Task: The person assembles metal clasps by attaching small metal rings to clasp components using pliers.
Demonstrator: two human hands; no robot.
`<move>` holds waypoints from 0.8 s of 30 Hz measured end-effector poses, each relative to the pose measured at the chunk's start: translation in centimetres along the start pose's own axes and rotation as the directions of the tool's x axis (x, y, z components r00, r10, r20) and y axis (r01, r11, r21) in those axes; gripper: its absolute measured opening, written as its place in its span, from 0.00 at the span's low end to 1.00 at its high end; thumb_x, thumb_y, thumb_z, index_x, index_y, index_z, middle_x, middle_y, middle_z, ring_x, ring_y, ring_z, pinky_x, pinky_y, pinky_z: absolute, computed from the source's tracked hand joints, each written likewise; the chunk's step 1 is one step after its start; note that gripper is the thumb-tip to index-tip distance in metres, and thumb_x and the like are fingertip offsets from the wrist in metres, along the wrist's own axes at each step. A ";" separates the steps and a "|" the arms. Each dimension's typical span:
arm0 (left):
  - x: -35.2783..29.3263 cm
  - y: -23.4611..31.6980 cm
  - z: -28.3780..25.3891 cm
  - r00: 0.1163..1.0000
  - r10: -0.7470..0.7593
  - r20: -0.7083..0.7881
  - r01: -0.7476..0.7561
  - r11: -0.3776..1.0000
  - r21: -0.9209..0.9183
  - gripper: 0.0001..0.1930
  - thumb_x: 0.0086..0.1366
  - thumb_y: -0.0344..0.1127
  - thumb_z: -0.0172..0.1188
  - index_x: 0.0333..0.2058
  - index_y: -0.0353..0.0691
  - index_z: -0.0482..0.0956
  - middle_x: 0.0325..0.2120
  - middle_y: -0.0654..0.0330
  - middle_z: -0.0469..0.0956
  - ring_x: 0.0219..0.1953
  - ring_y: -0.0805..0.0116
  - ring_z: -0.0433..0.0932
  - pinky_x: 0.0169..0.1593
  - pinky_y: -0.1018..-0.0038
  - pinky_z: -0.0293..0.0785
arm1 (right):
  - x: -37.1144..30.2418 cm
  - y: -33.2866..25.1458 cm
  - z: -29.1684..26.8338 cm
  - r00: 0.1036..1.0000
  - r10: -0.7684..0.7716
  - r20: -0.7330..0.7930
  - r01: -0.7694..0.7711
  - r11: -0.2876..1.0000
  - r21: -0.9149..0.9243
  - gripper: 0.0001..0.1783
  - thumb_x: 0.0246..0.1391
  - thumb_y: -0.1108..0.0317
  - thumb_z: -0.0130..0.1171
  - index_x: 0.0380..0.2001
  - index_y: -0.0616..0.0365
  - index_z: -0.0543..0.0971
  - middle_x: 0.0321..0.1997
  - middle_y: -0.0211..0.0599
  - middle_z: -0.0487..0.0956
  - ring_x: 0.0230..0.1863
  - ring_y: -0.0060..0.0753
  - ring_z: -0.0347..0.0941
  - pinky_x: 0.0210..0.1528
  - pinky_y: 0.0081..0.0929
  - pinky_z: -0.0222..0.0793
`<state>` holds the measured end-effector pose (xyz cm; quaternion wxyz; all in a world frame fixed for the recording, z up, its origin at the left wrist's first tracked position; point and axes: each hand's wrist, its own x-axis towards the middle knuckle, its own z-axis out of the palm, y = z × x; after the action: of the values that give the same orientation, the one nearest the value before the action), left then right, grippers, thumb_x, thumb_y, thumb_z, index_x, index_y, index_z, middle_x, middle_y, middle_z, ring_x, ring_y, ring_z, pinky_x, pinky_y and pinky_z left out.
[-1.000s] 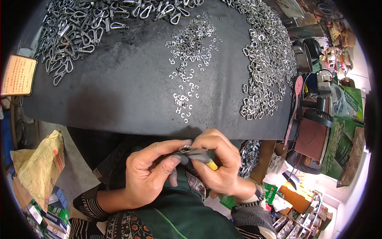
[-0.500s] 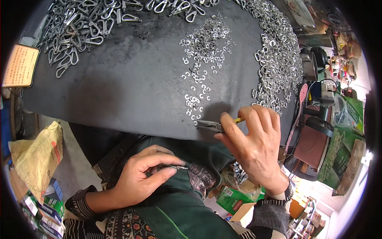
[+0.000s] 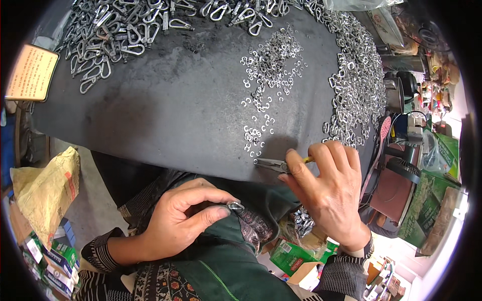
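My right hand (image 3: 326,193) grips pliers (image 3: 272,164) with yellow handles. Their jaws reach the lowest of the small C-shaped metal rings (image 3: 255,134), close to the dark table's near edge; whether a ring sits between the tips is too small to tell. Below that edge, over my lap, my left hand (image 3: 188,215) pinches a small metal clasp (image 3: 234,206) between thumb and forefinger. Only the clasp's looped end shows; the fingers cover the rest. More C-rings form a loose heap (image 3: 276,55) farther back.
Snap hooks (image 3: 118,37) are piled at the table's far left. Along its right side lies a heap of metal loops (image 3: 354,85). A yellowish notepad (image 3: 32,72) is at the left edge, a crumpled bag (image 3: 47,193) below it. Right of the table, a pink fly swatter (image 3: 385,128) leans.
The clasp in my left hand has turned, so its looped end now shows. My right hand keeps the pliers by the lowest rings. The whole scene has shifted slightly right and down.
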<state>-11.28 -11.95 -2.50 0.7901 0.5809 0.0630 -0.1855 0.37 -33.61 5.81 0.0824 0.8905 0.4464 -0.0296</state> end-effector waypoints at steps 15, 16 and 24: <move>0.2 1.9 -0.3 0.984 -0.173 0.048 0.178 0.972 -0.153 0.10 0.67 0.25 0.58 0.46 0.31 0.80 0.37 0.65 0.76 0.26 0.85 0.68 0.29 0.85 0.64 | 1.5 0.6 -1.1 0.934 -0.284 -0.215 0.331 0.917 0.224 0.18 0.42 0.53 0.66 0.28 0.57 0.78 0.24 0.32 0.69 0.27 0.33 0.69 0.26 0.29 0.60; 0.3 1.8 -0.5 0.990 -0.133 0.054 0.139 0.981 -0.134 0.10 0.68 0.26 0.58 0.46 0.31 0.80 0.37 0.66 0.77 0.27 0.84 0.69 0.30 0.85 0.64 | 1.6 0.4 -1.1 0.938 -0.288 -0.195 0.326 0.921 0.211 0.19 0.41 0.53 0.66 0.28 0.57 0.78 0.24 0.31 0.69 0.27 0.33 0.69 0.25 0.29 0.59; -0.5 1.4 -1.1 0.991 0.036 0.129 -0.040 0.999 0.030 0.11 0.67 0.31 0.60 0.46 0.35 0.80 0.35 0.62 0.77 0.31 0.78 0.74 0.35 0.79 0.70 | 0.3 -0.7 -0.9 0.953 -0.256 -0.163 0.292 0.919 0.264 0.21 0.42 0.50 0.68 0.28 0.56 0.76 0.25 0.31 0.70 0.24 0.33 0.67 0.24 0.30 0.59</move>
<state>-11.15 -10.45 -1.42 0.7864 0.5815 -0.0021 -0.2084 -0.04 -32.75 6.59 -0.0797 0.8217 0.5622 -0.0490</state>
